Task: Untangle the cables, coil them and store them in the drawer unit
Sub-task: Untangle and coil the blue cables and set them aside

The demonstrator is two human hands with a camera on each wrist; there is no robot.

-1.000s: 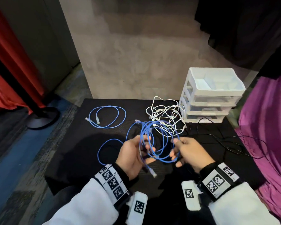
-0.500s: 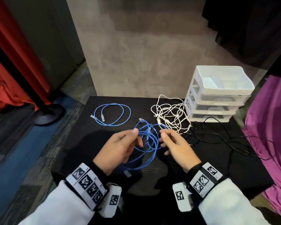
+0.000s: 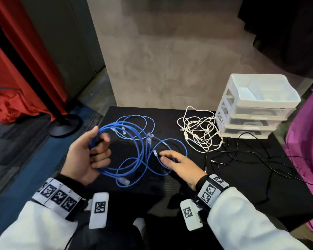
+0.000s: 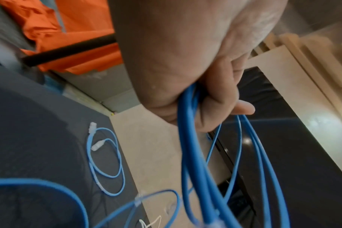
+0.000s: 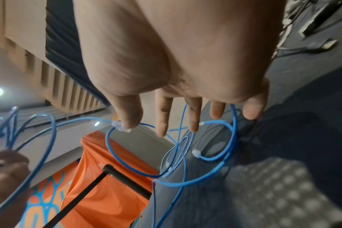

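Left hand (image 3: pixel 83 157) grips round blue cable loops (image 3: pixel 134 159); right hand (image 3: pixel 181 166) flat, fingers straight.

L hand (image 4: pixel 185 64) fills top of view, fingers curled round a bundle of blue cable (image 4: pixel 193 154) w/ several loops hanging down toward the lens. Small coiled blue cable (image 4: pixel 105 162) w/ clear plugs lies apart on dark mat (image 4: pixel 39 138). Orange cloth (image 4: pixel 72 30) behind.

Cables, drawers and hands, counted

Two hands; one blue cable bundle (image 3: pixel 134 150), one separate blue coil (image 3: pixel 134 123), one white cable tangle (image 3: pixel 200 134), one black cable spread (image 3: pixel 257 159), one drawer unit (image 3: pixel 257 105) with three drawers
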